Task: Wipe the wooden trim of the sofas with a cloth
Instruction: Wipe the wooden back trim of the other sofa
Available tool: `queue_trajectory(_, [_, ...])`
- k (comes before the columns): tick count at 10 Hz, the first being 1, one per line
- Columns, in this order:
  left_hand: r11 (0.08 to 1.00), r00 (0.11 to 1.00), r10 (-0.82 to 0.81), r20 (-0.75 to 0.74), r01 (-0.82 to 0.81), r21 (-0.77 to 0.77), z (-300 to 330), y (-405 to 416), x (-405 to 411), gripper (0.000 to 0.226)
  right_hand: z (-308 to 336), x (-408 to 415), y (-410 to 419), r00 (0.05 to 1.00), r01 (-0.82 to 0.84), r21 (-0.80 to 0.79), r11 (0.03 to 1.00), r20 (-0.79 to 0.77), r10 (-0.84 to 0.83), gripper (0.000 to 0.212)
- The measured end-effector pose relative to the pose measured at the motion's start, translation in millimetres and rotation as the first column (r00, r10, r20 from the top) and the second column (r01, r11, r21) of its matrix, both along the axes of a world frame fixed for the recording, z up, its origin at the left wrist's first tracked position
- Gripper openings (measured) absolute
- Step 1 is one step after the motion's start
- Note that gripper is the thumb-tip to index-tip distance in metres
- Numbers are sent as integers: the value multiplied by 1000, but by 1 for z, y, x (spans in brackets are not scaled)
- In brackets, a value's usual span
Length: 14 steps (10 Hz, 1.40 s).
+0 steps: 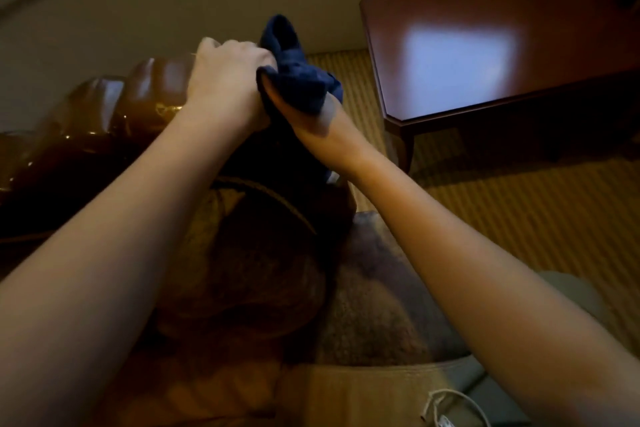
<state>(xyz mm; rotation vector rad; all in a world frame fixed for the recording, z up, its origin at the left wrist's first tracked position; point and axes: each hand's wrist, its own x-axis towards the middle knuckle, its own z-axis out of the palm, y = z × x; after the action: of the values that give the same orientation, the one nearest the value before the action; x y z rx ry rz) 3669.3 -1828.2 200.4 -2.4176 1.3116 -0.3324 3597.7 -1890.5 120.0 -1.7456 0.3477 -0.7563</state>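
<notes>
Floor: striped tan carpet, fills the right side and runs back to a plain beige wall.

Sofa: dark brownish upholstery, centre-bottom, mostly in shadow, details hard to read. Corded piping curves over its top edge.

Wooden table: reddish, glossy, upper right, bevelled corners, pale window reflection on the top. One curved leg visible at the near corner, standing on the carpet. Well apart from the sofa.

Wooden trim: carved, glossy, scalloped lobes, runs from the left edge up toward centre along the sofa's back. Highlights on the lobes.

Both bare forearms reach in from the bottom corners and meet at centre, above the sofa's top edge.

Left hand: fingers curled, clenched over one end of the cloth, knuckles up. Sits just beside the nearest trim lobe; can't tell if it touches the wood.

Right hand: palm side turned up, mostly covered by the cloth. Fingers are hidden under the fabric, but it's grasping the cloth from below.

Cloth: dark blue, bunched, held between both hands; a fold sticks up above them against the wall. Off the trim, just right of its end.

White cord: loop at the bottom edge, blurred.
</notes>
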Motion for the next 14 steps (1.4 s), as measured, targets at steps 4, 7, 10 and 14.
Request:
queue_trajectory(4, [981,998,32,-49,-41,-188,-3,-1,-4,12,-106,-27,-17,893,60,517,854,-409,185,48])
queue_trajectory(7, [945,998,59,8,-53,-323,-4,1,-9,25,12,35,-20,968,-206,426,881,-43,247,22])
queue_trajectory(10, [979,995,97,-29,-100,-177,-2,-1,-5,14,-108,37,-55,845,63,738,672,-397,358,31])
queue_trajectory(14, [983,993,105,-44,-111,-149,-1,-5,-5,23,-3,45,-48,907,-364,721,589,132,399,29])
